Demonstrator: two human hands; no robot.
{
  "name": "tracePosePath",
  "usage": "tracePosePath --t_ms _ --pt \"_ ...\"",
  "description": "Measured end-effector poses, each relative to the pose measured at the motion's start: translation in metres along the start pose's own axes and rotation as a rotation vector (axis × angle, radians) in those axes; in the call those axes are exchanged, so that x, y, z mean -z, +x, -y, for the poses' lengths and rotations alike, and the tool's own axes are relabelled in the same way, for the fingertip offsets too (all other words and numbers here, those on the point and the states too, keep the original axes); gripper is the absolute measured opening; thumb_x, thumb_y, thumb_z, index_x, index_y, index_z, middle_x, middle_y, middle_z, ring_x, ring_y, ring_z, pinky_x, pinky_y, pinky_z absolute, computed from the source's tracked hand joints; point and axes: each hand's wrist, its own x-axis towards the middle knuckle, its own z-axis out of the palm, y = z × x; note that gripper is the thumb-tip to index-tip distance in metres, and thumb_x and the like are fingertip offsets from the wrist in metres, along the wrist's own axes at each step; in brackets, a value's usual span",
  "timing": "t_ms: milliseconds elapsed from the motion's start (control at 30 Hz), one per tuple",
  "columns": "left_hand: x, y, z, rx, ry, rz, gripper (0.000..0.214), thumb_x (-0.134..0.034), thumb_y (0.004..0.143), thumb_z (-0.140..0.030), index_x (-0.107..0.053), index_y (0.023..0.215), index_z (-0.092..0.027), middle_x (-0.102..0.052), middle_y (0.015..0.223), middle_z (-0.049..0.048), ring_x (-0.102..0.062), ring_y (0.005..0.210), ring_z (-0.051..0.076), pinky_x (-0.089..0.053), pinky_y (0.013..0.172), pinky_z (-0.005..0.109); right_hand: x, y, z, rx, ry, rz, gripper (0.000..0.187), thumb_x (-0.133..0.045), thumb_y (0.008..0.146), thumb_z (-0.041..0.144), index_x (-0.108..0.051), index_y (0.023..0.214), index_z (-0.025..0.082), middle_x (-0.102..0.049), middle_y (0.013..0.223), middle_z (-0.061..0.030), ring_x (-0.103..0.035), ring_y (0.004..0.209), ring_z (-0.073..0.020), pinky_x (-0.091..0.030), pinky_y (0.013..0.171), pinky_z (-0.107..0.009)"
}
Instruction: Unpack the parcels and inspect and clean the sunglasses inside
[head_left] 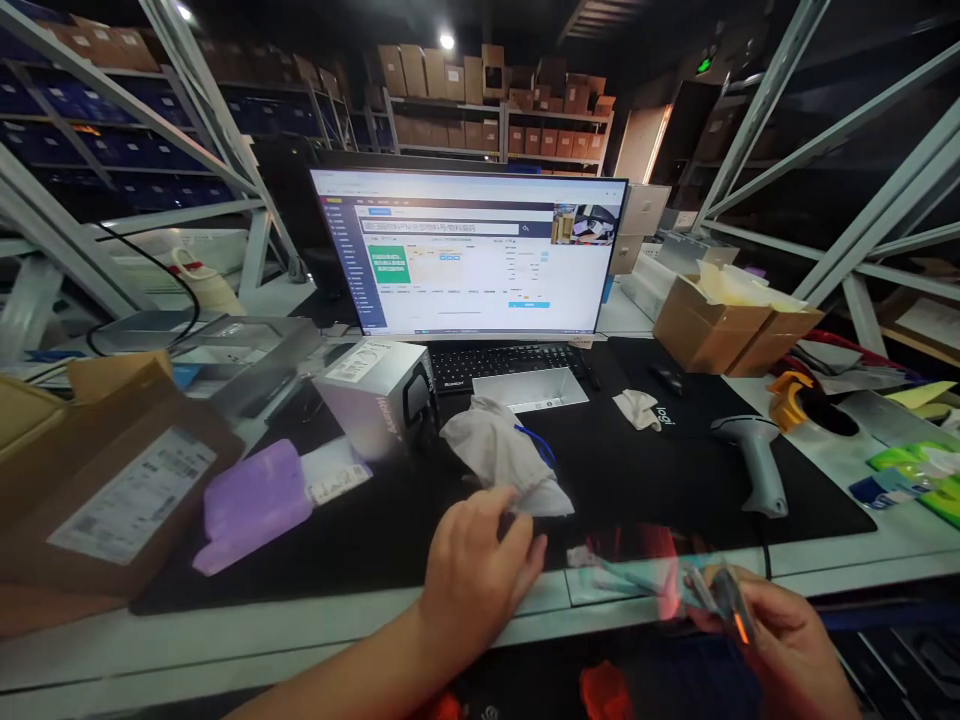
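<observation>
My left hand (pixel 476 570) is over the black mat's front part, fingers curled, at the near edge of a crumpled white cloth pouch (pixel 495 445) with a blue cord. Whatever its fingertips hold, if anything, is hidden. Low on the right, my right hand (pixel 784 635) is closed around a small dark object (pixel 731 600) with an orange stripe; its kind is not clear. A shiny see-through plastic piece (pixel 637 570) with red reflections stretches left from those fingers, blurred. Behind the pouch stand a silver-grey product box (pixel 375 400) and a shallow white box part (pixel 532 390).
A monitor (pixel 480 260) and keyboard (pixel 495 365) are at the back. On the right lie a barcode scanner (pixel 754 465), mouse (pixel 665 378), small cloth (pixel 637 410) and tape dispenser (pixel 795 395). Leftward are a purple packet (pixel 259 500) and open carton (pixel 127 490).
</observation>
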Motion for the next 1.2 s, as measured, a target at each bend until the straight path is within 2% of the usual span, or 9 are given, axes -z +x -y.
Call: tracePosePath --t_ms 100,233,367,533,667,833,933,1067,1200 --pt "-0.012 0.006 -0.001 0.107 0.078 0.059 0.012 -0.063 0.089 -0.021 -0.065 0.099 -0.015 -0.064 0.110 0.0155 -0.063 0.090 0.028 -0.056 0.073 0.039 -0.009 -0.007 -0.008 0.028 -0.084 0.113 0.019 -0.079 0.080 0.040 -0.083 0.084 0.022 -0.078 0.095 -0.0123 -0.075 0.087 -0.0296 -0.064 0.074 -0.032" --pt "-0.016 0.018 0.005 0.175 0.056 0.100 0.011 -0.056 0.092 -0.014 -0.065 0.087 -0.018 -0.068 0.104 0.0113 -0.064 0.084 0.024 -0.054 0.065 0.034 -0.033 -0.010 -0.025 0.046 -0.046 -0.031 0.017 -0.076 0.084 0.035 -0.082 0.098 0.026 -0.077 0.107 -0.0112 -0.073 0.100 -0.0321 -0.063 0.084 -0.037" --pt "-0.010 0.029 0.010 0.269 -0.224 0.118 0.017 -0.051 0.094 -0.011 -0.063 0.086 -0.019 -0.067 0.100 0.0083 -0.065 0.086 0.021 -0.054 0.072 0.032 -0.057 -0.008 -0.028 0.062 -0.013 -0.153 0.020 -0.077 0.084 0.036 -0.082 0.100 0.025 -0.076 0.111 -0.0117 -0.074 0.096 -0.0327 -0.064 0.083 -0.041" --pt "0.003 0.039 0.013 0.347 -0.498 0.157 0.019 -0.047 0.097 -0.015 -0.059 0.084 -0.019 -0.063 0.097 0.0071 -0.061 0.085 0.019 -0.050 0.076 0.032 -0.084 0.004 -0.008 0.178 -0.083 -0.225 0.019 -0.075 0.086 0.034 -0.081 0.100 0.023 -0.077 0.107 -0.0108 -0.075 0.093 -0.0290 -0.065 0.081 -0.039" --pt "0.011 0.035 0.017 0.405 -0.655 0.157 0.024 -0.043 0.101 -0.019 -0.058 0.082 -0.019 -0.059 0.096 0.0060 -0.060 0.089 0.018 -0.049 0.080 0.031 -0.090 0.010 0.011 0.439 -0.313 -0.130 0.014 -0.069 0.089 0.027 -0.080 0.097 0.026 -0.078 0.100 -0.0070 -0.076 0.089 -0.0253 -0.065 0.077 -0.033" --pt "0.013 0.026 0.022 0.410 -0.654 0.121 0.024 -0.042 0.101 -0.020 -0.057 0.083 -0.019 -0.056 0.097 0.0060 -0.060 0.091 0.018 -0.048 0.083 0.031 -0.085 0.008 0.026 0.681 -0.499 0.073 0.021 -0.064 0.090 0.014 -0.077 0.101 0.026 -0.077 0.109 -0.0059 -0.076 0.092 -0.0224 -0.065 0.080 -0.028" --pt "0.011 0.022 0.021 0.335 -0.623 0.151 0.023 -0.042 0.100 -0.019 -0.055 0.081 -0.020 -0.055 0.096 0.0062 -0.059 0.085 0.017 -0.049 0.080 0.030 -0.094 0.005 0.031 0.706 -0.538 -0.056 0.027 -0.063 0.090 0.012 -0.076 0.109 0.026 -0.077 0.112 -0.0066 -0.076 0.094 -0.0238 -0.065 0.082 -0.032" --pt "0.008 0.017 0.017 0.294 -0.655 0.216 0.021 -0.042 0.099 -0.016 -0.054 0.082 -0.020 -0.055 0.099 0.0075 -0.059 0.085 0.017 -0.051 0.080 0.031 -0.117 0.000 0.031 0.604 -0.498 -0.302 0.021 -0.065 0.091 0.020 -0.078 0.105 0.027 -0.079 0.103 -0.0054 -0.077 0.087 -0.0245 -0.066 0.076 -0.033" --pt "0.009 0.005 0.019 0.282 -0.659 0.195 0.020 -0.044 0.098 -0.017 -0.054 0.081 -0.020 -0.051 0.105 0.0093 -0.057 0.089 0.019 -0.052 0.082 0.033 -0.132 0.000 0.021 0.584 -0.457 -0.311 0.021 -0.064 0.091 0.019 -0.079 0.106 0.026 -0.079 0.101 -0.0057 -0.077 0.086 -0.0250 -0.067 0.075 -0.034"
